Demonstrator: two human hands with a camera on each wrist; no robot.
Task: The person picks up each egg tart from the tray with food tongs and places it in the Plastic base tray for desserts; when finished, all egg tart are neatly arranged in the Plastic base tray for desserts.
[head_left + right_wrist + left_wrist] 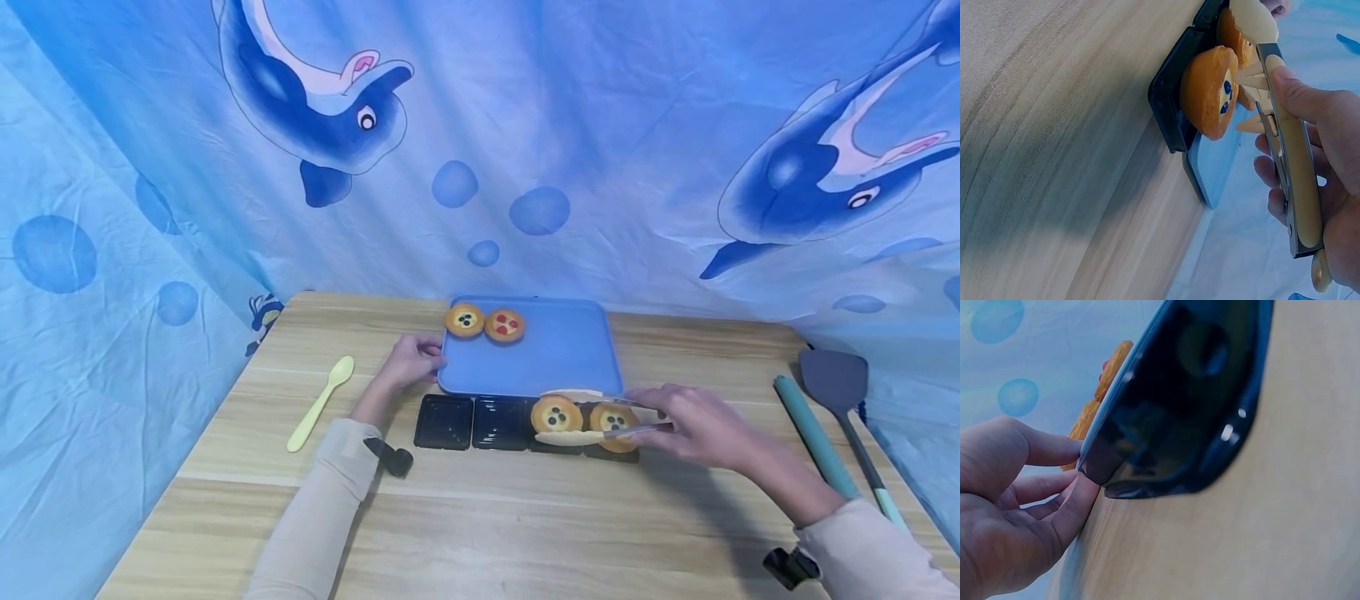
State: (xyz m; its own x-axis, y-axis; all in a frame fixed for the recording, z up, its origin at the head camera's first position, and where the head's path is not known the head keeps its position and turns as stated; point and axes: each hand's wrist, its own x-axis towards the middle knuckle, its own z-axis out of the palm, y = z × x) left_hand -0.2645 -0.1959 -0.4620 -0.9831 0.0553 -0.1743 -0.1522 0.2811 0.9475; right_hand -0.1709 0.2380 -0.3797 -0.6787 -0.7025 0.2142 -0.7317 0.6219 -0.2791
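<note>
My left hand [411, 361] pinches the left edge of a blue tray [555, 350], thumb and fingers at its rim. At the tray's far left lie a blueberry-topped tart [466, 320] and a red-topped tart [505, 326]. In front stands a black tray [444, 422] with a row of square compartments; the two left ones hold nothing. My right hand [701, 425] grips food tongs [1297, 169]. Their pale tips stand on either side of a blueberry tart [557, 415] in the third compartment; contact is unclear. Another blueberry tart [1207, 94] sits in the rightmost compartment, under the tong arms.
A pale yellow spoon [321, 403] lies on the wooden table [480, 517] at the left. On the right are a teal stick [813, 433] and a dark spatula [834, 379] with a teal handle end. A blue dolphin-print curtain [637, 150] hangs behind the table.
</note>
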